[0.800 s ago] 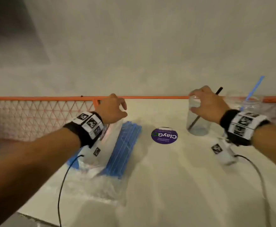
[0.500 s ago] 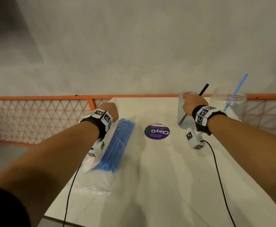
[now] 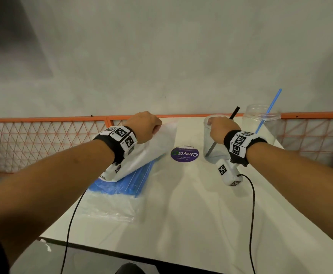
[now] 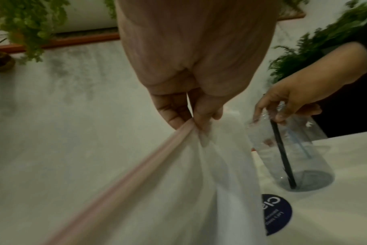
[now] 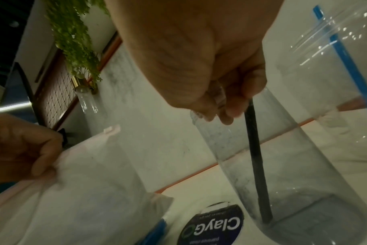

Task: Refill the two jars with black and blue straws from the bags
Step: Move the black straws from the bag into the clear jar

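Note:
My left hand [image 3: 145,127] [image 4: 191,114] pinches the top edge of a clear plastic bag [image 3: 149,153] [image 4: 178,190] and lifts it off the white table [image 3: 181,204]. Blue straws [image 3: 126,184] lie in the bag's lower part. My right hand [image 3: 220,128] [image 5: 216,102] grips the rim of a clear jar [image 3: 213,149] [image 5: 293,190] that holds one black straw [image 3: 234,112] [image 5: 256,165]. A second clear jar [image 3: 262,123] [image 5: 335,66] stands to its right with one blue straw [image 3: 270,107] [image 5: 346,63] in it.
A round purple sticker [image 3: 185,154] lies on the table between bag and jars. An orange mesh railing [image 3: 43,139] runs along the table's far edge, against a grey wall. Cables trail from both wrists over the near table edge [image 3: 122,252].
My left hand has closed on the bag's top edge and raised it, so the bag now tents over the blue straws. My right hand stays on the black-straw jar's rim.

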`<state>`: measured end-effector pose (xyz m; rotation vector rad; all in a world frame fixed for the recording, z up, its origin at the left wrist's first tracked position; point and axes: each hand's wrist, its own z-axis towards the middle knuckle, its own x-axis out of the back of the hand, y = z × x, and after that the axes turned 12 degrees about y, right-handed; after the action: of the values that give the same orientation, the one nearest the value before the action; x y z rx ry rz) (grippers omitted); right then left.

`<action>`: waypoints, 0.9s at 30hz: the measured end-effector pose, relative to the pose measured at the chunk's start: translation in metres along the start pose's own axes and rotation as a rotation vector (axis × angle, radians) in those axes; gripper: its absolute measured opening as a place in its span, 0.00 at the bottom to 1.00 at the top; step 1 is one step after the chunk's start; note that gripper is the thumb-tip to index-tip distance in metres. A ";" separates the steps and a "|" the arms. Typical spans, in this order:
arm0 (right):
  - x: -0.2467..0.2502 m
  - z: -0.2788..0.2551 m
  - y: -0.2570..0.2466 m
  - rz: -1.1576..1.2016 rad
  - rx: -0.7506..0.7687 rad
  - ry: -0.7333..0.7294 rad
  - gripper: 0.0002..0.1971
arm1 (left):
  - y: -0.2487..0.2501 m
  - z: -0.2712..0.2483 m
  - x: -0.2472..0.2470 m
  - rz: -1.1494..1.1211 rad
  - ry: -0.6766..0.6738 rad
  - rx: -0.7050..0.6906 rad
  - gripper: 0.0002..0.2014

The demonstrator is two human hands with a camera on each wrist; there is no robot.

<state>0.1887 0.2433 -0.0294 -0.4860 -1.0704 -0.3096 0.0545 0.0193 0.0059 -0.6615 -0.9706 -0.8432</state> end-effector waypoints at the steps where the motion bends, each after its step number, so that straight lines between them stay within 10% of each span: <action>1: 0.001 -0.005 0.001 0.052 0.001 0.026 0.23 | 0.008 -0.002 0.003 -0.002 0.012 -0.038 0.12; 7: 0.005 -0.034 -0.003 0.475 0.212 0.087 0.20 | 0.049 -0.011 -0.003 -0.111 0.160 0.023 0.13; 15: 0.013 -0.058 0.011 0.910 -0.077 -0.077 0.10 | 0.081 -0.006 -0.031 -0.340 0.227 0.112 0.15; 27: -0.002 -0.057 0.034 0.720 -0.114 0.227 0.08 | 0.127 0.024 -0.059 -0.785 0.234 0.049 0.01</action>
<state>0.2476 0.2428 -0.0614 -0.8789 -0.6041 0.2102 0.1335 0.1228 -0.0511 -0.1073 -1.0359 -1.5404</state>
